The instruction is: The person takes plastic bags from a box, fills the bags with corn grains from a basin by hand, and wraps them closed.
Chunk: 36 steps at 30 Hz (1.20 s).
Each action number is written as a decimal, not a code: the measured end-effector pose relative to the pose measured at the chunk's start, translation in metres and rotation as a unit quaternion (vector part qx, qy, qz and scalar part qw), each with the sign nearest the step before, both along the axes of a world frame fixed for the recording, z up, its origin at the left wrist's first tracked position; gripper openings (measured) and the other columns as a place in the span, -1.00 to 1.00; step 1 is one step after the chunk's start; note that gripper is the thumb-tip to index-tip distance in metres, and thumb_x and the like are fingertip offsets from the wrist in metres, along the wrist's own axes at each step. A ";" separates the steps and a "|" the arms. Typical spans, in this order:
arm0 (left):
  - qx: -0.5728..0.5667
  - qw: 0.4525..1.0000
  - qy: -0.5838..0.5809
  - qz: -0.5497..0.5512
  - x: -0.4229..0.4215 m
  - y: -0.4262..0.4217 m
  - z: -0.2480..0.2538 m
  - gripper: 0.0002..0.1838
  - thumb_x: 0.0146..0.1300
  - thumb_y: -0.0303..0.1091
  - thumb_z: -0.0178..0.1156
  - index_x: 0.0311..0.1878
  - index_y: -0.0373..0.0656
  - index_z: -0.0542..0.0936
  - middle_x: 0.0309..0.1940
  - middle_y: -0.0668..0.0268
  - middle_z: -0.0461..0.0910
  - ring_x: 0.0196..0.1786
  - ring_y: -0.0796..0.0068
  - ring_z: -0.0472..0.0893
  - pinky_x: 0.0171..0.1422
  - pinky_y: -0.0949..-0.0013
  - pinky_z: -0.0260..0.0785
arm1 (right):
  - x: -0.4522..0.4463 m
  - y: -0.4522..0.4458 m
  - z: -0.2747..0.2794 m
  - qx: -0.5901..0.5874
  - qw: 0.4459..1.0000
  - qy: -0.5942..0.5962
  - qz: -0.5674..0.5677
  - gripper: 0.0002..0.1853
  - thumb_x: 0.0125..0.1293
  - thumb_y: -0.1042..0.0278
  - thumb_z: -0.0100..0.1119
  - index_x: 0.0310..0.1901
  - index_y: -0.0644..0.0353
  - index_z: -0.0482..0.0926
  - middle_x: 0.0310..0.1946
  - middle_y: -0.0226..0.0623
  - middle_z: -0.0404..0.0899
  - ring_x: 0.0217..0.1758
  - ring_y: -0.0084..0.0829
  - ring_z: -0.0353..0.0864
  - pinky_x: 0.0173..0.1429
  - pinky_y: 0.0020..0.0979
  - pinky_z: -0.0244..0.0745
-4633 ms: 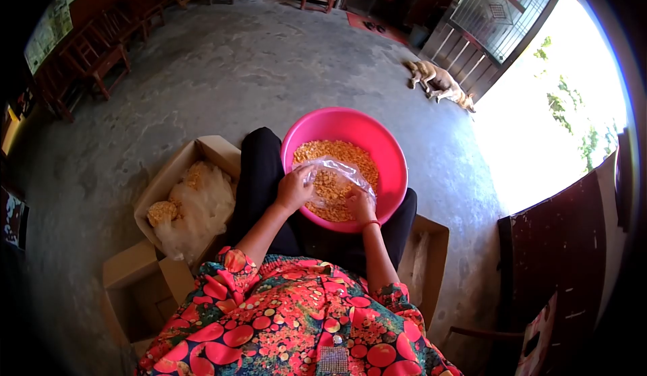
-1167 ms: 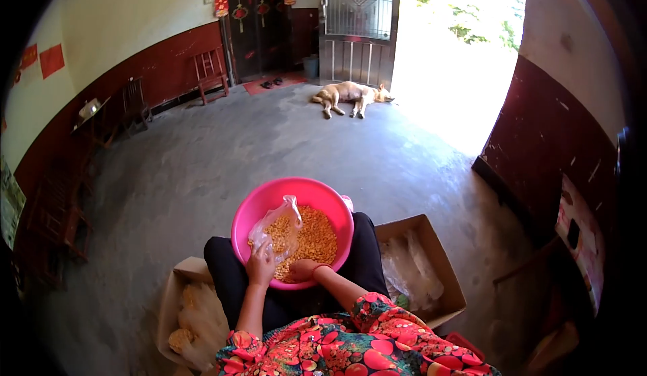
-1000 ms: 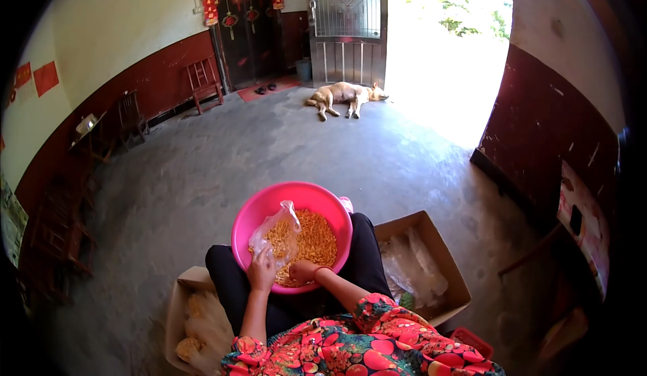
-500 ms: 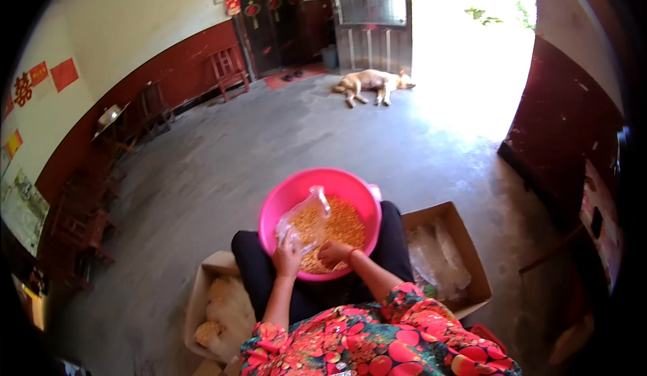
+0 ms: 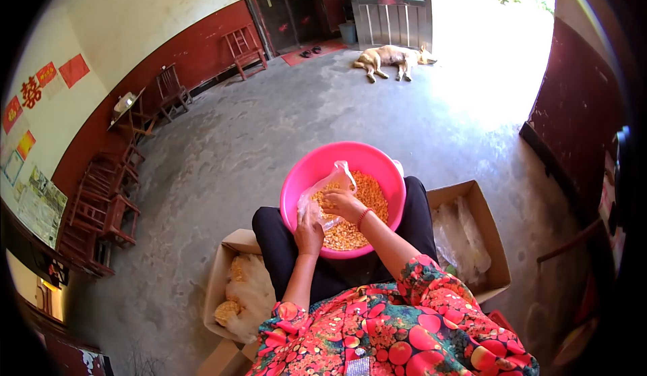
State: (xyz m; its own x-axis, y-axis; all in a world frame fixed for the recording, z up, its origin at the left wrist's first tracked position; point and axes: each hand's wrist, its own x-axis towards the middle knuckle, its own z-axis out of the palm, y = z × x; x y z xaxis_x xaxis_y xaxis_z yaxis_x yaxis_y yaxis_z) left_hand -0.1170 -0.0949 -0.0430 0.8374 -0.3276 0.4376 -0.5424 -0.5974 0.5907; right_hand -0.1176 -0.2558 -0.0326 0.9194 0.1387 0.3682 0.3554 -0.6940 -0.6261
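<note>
A pink basin (image 5: 291,184) sits between my knees with loose yellow-orange corn kernels (image 5: 369,197) in it. My left hand (image 5: 309,233) is closed on a clear plastic bag (image 5: 339,176), holding it up over the left side of the basin. At the bag's side is my right hand (image 5: 345,206), raised above the kernels with its fingers curled toward the bag. What lies in those fingers is hidden.
A cardboard box (image 5: 217,285) with filled clear bags (image 5: 246,295) stands by my left leg. Another box (image 5: 497,254) on my right holds clear plastic bags (image 5: 461,238). A dog (image 5: 394,58) lies near the open door (image 5: 394,15). Wooden chairs (image 5: 101,211) line the left wall.
My right hand has lifted from the kernels up to the plastic bag. My left hand still holds the bag. The view has tilted down and shifted left.
</note>
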 end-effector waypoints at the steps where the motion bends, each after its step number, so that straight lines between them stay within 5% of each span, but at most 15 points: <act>1: -0.014 1.000 0.003 -0.004 -0.001 0.000 0.001 -0.44 -0.10 -0.55 -0.02 0.11 -0.29 0.32 0.07 -0.07 0.31 0.10 -0.02 0.34 0.13 0.19 0.25 | 0.002 0.014 0.018 0.288 0.946 0.144 -0.048 -0.70 0.14 0.31 0.07 -0.12 0.30 0.49 -0.22 -0.22 0.50 -0.11 -0.35 0.49 0.00 -0.25 0.39; 2: -0.011 1.000 0.004 -0.005 0.000 0.000 -0.002 -0.44 -0.10 -0.55 -0.02 0.11 -0.29 0.32 0.07 -0.07 0.31 0.10 -0.02 0.34 0.13 0.19 0.25 | 0.002 0.022 0.026 0.544 0.788 0.273 -0.091 -0.71 0.12 0.32 0.06 -0.15 0.30 0.50 -0.24 -0.22 0.52 -0.11 -0.36 0.49 0.01 -0.27 0.37; 3: -0.012 1.000 -0.028 -0.004 0.002 0.001 -0.006 -0.45 -0.09 -0.55 -0.02 0.10 -0.30 0.33 0.06 -0.07 0.31 0.10 -0.02 0.33 0.14 0.19 0.24 | 0.005 0.020 0.018 0.545 0.787 0.274 -0.091 -0.71 0.12 0.32 0.06 -0.15 0.30 0.50 -0.24 -0.22 0.52 -0.11 -0.36 0.49 0.01 -0.27 0.37; 5: -0.012 0.998 -0.059 -0.003 0.004 0.001 -0.009 -0.46 -0.09 -0.55 -0.03 0.09 -0.31 0.34 0.05 -0.07 0.32 0.10 -0.02 0.33 0.15 0.20 0.23 | 0.013 0.010 -0.005 0.211 0.967 0.091 -0.108 -0.68 0.05 0.29 0.03 -0.18 0.29 0.51 -0.26 -0.19 0.55 -0.20 -0.36 0.53 -0.09 -0.39 0.42; 6: -0.001 0.997 -0.079 0.013 0.005 0.000 -0.009 -0.48 -0.09 -0.55 -0.02 0.07 -0.31 0.35 0.00 -0.06 0.34 0.08 -0.01 0.34 0.13 0.19 0.24 | 0.003 0.002 0.005 0.285 0.929 0.229 -0.065 -0.70 0.04 0.26 0.07 -0.23 0.26 0.53 -0.38 -0.23 0.55 -0.29 -0.36 0.55 -0.20 -0.29 0.47; 7: 0.011 0.995 -0.099 0.029 0.004 -0.001 -0.010 -0.50 -0.08 -0.55 -0.02 0.06 -0.31 0.36 -0.04 -0.04 0.37 0.05 -0.01 0.36 0.12 0.18 0.24 | -0.005 -0.005 0.011 0.286 0.928 0.231 -0.066 -0.70 0.04 0.26 0.07 -0.23 0.26 0.53 -0.38 -0.23 0.55 -0.29 -0.36 0.55 -0.20 -0.29 0.47; 9: 0.005 0.996 -0.085 0.029 0.005 -0.001 -0.009 -0.53 -0.08 -0.55 -0.02 0.02 -0.28 0.40 -0.10 -0.02 0.39 0.00 0.01 0.39 0.07 0.18 0.27 | -0.021 -0.020 0.013 0.070 0.930 0.355 -0.060 -0.70 0.00 0.28 0.07 -0.22 0.24 0.54 -0.39 -0.20 0.57 -0.30 -0.27 0.58 -0.26 -0.22 0.48; 11: -0.002 0.997 -0.074 0.029 0.004 -0.001 -0.008 -0.57 -0.08 -0.55 -0.02 -0.03 -0.26 0.45 -0.16 0.01 0.41 -0.06 0.04 0.42 0.02 0.18 0.30 | -0.015 -0.037 -0.037 -0.194 0.907 0.339 -0.159 -0.72 -0.02 0.32 0.05 -0.24 0.22 0.54 -0.28 -0.13 0.56 -0.19 -0.20 0.57 -0.20 -0.19 0.49; 15: -0.021 1.000 -0.012 0.007 0.004 0.001 -0.007 -0.65 -0.07 -0.57 0.00 -0.15 -0.14 0.55 -0.23 0.08 0.43 -0.15 0.08 0.47 -0.08 0.19 0.35 | -0.047 -0.045 -0.041 -0.164 0.898 0.319 -0.254 -0.71 -0.01 0.36 0.00 -0.21 0.20 0.54 -0.19 -0.10 0.53 -0.13 -0.18 0.54 -0.13 -0.19 0.48; 19: 0.009 1.000 0.005 0.005 0.001 0.000 -0.002 -0.65 -0.04 -0.54 0.01 -0.13 -0.09 0.55 -0.16 0.08 0.44 -0.08 0.10 0.47 -0.05 0.21 0.35 | -0.044 -0.033 -0.051 -0.209 0.888 0.334 -0.237 -0.63 -0.02 0.30 0.03 -0.12 0.18 0.49 -0.16 -0.08 0.51 -0.09 -0.18 0.53 -0.05 -0.21 0.44; 21: 0.033 0.999 0.011 0.007 -0.003 -0.003 0.005 -0.65 -0.03 -0.52 0.01 -0.11 -0.08 0.55 -0.12 0.07 0.44 -0.05 0.09 0.45 -0.02 0.21 0.35 | -0.045 -0.027 -0.049 -0.264 0.872 0.390 -0.130 -0.66 -0.01 0.28 0.00 -0.17 0.18 0.54 -0.19 -0.09 0.54 -0.11 -0.19 0.54 -0.07 -0.20 0.44; 26: 0.114 0.993 -0.015 0.000 0.003 -0.002 -0.009 -0.58 -0.02 -0.41 0.03 0.00 0.05 0.49 -0.03 0.01 0.40 -0.09 0.03 0.48 -0.07 0.13 0.37 | -0.042 -0.027 -0.061 -0.252 0.895 0.362 -0.068 -0.70 -0.10 0.30 0.09 -0.28 0.20 0.61 -0.23 -0.09 0.56 -0.12 -0.18 0.55 -0.12 -0.26 0.47; 29: 0.138 0.990 0.035 0.007 0.005 -0.001 -0.010 -0.59 -0.01 -0.39 0.04 0.00 -0.07 0.48 0.00 0.00 0.38 -0.10 0.03 0.48 -0.06 0.11 0.36 | -0.029 -0.035 -0.093 -0.258 0.904 0.340 -0.012 -0.71 -0.08 0.30 0.06 -0.31 0.20 0.62 -0.28 -0.07 0.57 -0.16 -0.14 0.56 -0.15 -0.27 0.47; 32: 0.043 0.999 -0.015 0.011 0.006 0.000 -0.013 -0.58 -0.03 -0.41 0.05 -0.02 -0.23 0.46 -0.04 -0.03 0.40 -0.06 0.02 0.46 0.00 0.13 0.33 | -0.025 -0.039 -0.102 -0.220 0.932 0.286 -0.022 -0.74 -0.03 0.29 -0.04 -0.37 0.26 0.56 -0.40 -0.04 0.57 -0.34 -0.09 0.57 -0.26 -0.19 0.45; 36: 0.017 0.997 -0.073 0.034 0.008 0.000 -0.016 -0.57 -0.05 -0.46 0.04 -0.02 -0.33 0.42 -0.09 -0.07 0.38 -0.02 -0.03 0.40 0.08 0.15 0.26 | -0.051 -0.038 -0.030 0.087 0.910 0.404 -0.032 -0.76 0.02 0.28 -0.02 -0.39 0.26 0.55 -0.56 -0.23 0.51 -0.57 -0.37 0.50 -0.48 -0.37 0.41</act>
